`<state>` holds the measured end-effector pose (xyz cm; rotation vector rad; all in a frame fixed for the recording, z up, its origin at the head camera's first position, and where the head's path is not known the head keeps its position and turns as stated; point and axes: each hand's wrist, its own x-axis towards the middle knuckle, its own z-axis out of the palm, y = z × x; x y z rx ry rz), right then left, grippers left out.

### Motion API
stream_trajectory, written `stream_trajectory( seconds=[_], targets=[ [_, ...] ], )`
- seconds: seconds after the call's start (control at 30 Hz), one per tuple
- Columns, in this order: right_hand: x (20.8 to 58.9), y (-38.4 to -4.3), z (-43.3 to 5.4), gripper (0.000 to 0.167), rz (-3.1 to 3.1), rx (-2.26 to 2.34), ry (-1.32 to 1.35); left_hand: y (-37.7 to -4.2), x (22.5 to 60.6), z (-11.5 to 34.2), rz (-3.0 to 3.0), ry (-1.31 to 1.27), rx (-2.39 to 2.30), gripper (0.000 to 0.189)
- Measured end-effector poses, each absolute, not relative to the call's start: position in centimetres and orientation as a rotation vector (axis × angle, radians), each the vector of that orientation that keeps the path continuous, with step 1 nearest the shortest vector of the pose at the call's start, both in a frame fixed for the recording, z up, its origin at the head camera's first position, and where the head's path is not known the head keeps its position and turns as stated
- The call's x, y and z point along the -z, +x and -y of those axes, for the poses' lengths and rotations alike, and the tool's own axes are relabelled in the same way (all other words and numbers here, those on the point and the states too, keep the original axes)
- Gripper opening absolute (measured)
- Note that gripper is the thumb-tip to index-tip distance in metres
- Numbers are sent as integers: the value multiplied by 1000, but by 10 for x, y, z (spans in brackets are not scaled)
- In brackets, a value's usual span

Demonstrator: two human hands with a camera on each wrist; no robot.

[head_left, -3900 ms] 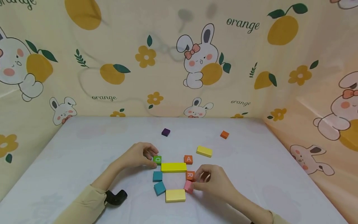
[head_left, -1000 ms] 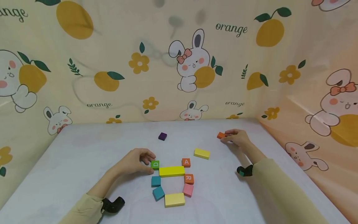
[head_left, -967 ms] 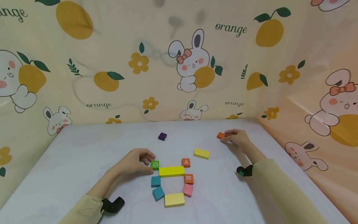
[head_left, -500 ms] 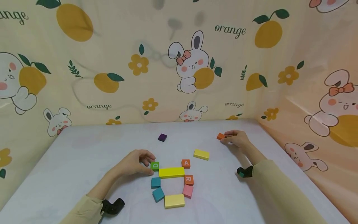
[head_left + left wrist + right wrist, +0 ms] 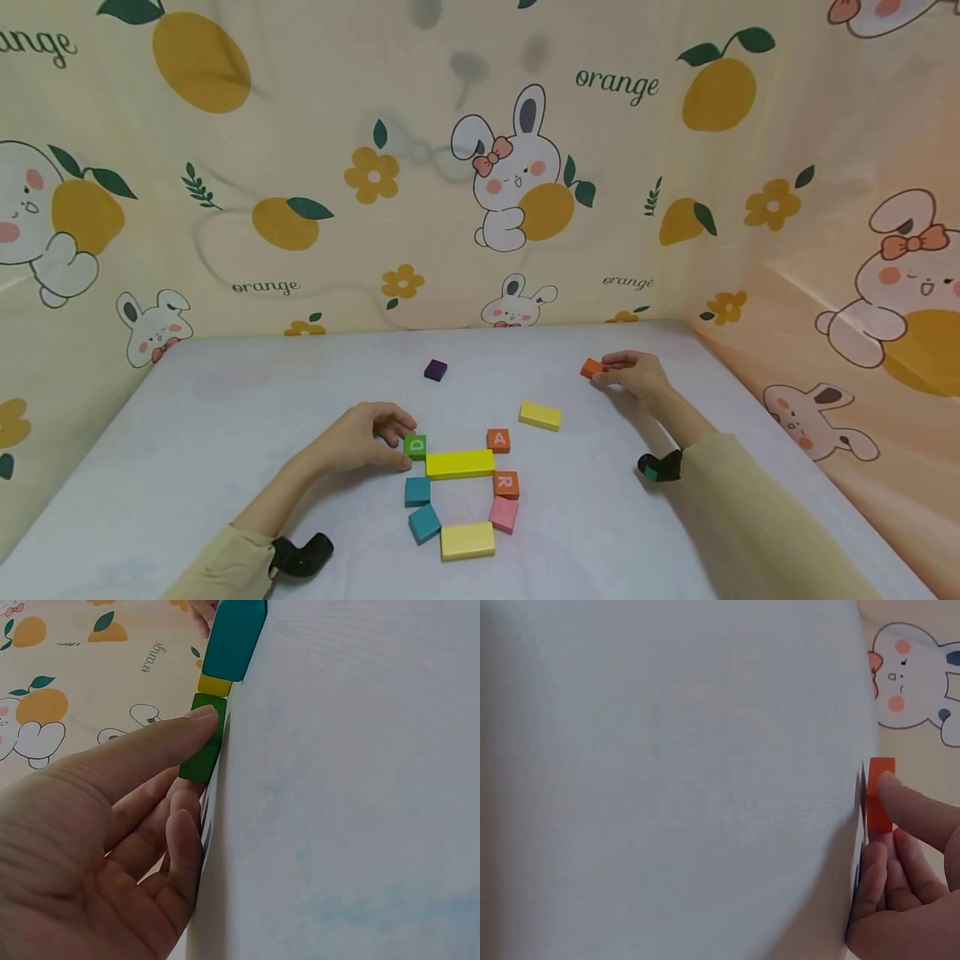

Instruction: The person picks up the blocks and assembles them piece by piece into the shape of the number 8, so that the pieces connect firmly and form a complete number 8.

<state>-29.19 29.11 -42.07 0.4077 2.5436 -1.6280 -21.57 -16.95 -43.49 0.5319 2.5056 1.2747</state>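
My left hand (image 5: pixel 367 437) pinches a green letter block (image 5: pixel 415 447) marked D, at the left end of a long yellow block (image 5: pixel 460 464). In the left wrist view the thumb lies on the green block (image 5: pixel 202 750), with fingers behind it. Far right on the table, my right hand (image 5: pixel 637 375) holds a small orange block (image 5: pixel 592 368) between thumb and fingers; the right wrist view shows the thumb against that orange block (image 5: pixel 880 814). Orange letter blocks A (image 5: pixel 498 440) and R (image 5: pixel 506 484) lie right of the long yellow block.
Two teal blocks (image 5: pixel 424 524), a pink block (image 5: pixel 503 514) and a pale yellow block (image 5: pixel 467 541) complete a ring on the white table (image 5: pixel 225 417). A loose yellow block (image 5: pixel 540 416) and a purple block (image 5: pixel 435 370) lie farther back. Patterned cloth (image 5: pixel 337 100) stands behind.
Since the oldest frame, my right hand has left the pink block and reached the far orange block. Over the last second both hands stay nearly still; the head view shifts slightly.
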Motion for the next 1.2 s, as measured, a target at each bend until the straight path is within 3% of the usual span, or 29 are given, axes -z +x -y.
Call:
stream_trajectory(
  seconds=[0.47,0.83,1.2],
  targets=[
    [406,-269,-277,59,-2593,1703,64,-215,434,170,-2501,539,-1279,47],
    [399,-249,-226,50,-2507,1755,-124,-215,436,170,-2500,525,-1272,47],
    [397,-242,-170,37,-2441,1556,-550,-216,435,171,-2495,539,-1276,48]
  ],
)
